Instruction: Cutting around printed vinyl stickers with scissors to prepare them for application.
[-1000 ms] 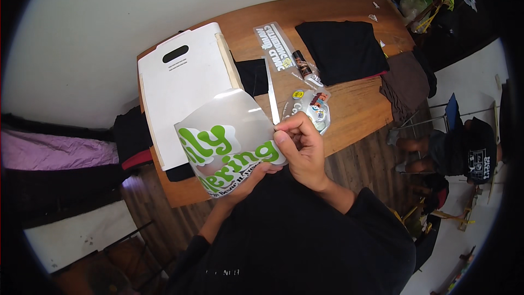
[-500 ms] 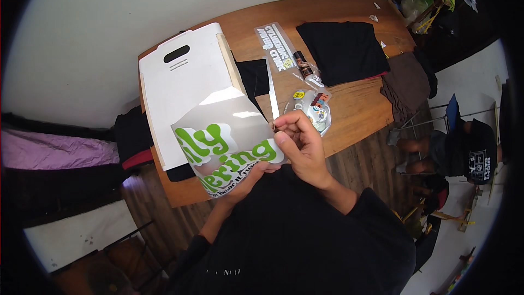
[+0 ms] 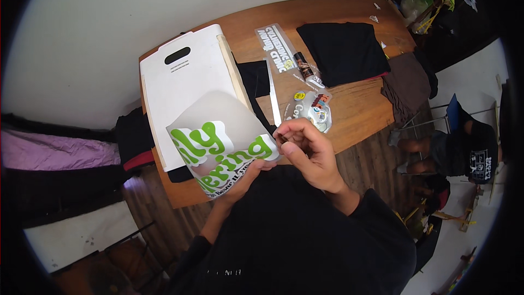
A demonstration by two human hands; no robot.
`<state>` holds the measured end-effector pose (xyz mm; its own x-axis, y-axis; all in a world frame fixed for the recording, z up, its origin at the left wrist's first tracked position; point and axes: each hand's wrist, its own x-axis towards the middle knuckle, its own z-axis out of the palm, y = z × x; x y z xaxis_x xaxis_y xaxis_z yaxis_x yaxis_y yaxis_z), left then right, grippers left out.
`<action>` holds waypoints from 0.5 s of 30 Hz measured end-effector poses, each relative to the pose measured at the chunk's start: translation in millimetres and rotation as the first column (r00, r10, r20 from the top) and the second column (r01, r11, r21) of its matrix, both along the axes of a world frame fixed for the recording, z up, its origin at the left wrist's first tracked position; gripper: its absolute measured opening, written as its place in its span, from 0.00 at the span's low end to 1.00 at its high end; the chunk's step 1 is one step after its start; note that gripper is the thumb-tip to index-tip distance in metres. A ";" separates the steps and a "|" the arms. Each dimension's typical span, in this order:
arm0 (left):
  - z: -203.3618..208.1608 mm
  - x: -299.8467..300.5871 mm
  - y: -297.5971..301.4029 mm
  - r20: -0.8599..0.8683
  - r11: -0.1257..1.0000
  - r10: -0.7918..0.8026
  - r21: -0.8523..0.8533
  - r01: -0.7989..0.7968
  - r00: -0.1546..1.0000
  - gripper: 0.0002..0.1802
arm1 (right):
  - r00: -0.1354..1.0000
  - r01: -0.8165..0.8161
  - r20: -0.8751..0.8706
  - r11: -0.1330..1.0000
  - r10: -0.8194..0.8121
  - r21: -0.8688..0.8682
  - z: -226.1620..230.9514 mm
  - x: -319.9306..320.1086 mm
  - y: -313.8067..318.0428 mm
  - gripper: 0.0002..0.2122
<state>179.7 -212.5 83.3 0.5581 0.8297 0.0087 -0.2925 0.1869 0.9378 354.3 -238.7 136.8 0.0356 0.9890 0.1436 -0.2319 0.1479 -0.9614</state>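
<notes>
A translucent film sheet (image 3: 221, 112) printed with green and black lettering is held up, tilted, over the near edge of the white board (image 3: 158, 93). My left hand (image 3: 248, 179) grips its lower right edge from below, thumb on the printed side. At the sheet's right edge is my right hand (image 3: 312, 157), its thumb and forefinger curled together. Something small and dark shows between those fingers, too hidden to name. Just beyond them a narrow white strip (image 3: 274, 95) runs away over folded black cloth (image 3: 255, 79).
Across the wooden table (image 3: 360, 106) lie a lettered clear film (image 3: 275, 46), a dark can-like tube (image 3: 303, 65), round stickers on clear film (image 3: 318, 114), a folded black garment (image 3: 344, 52) and brown cloth (image 3: 406, 87). Another person (image 3: 475, 150) is at the right.
My right hand has shifted slightly right and turned, showing more of the dark thing in its fingers. The sheet has tilted, and the glare on it has faded.
</notes>
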 end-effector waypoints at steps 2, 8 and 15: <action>-2.7 -1.6 1.1 0.013 1.000 0.002 -0.004 -0.002 1.000 0.13 | 0.996 -0.013 0.094 1.000 0.013 0.001 -1.4 0.1 1.9 0.10; -0.8 -2.2 -0.3 -0.050 1.000 0.020 0.010 -0.020 0.999 0.13 | 0.979 0.102 0.179 0.995 -0.097 -0.020 -4.3 1.1 2.8 0.09; -0.8 -1.4 0.6 -0.035 0.999 0.042 0.033 -0.041 0.998 0.12 | 0.963 0.020 0.270 1.000 -0.020 0.003 -10.7 1.6 3.7 0.09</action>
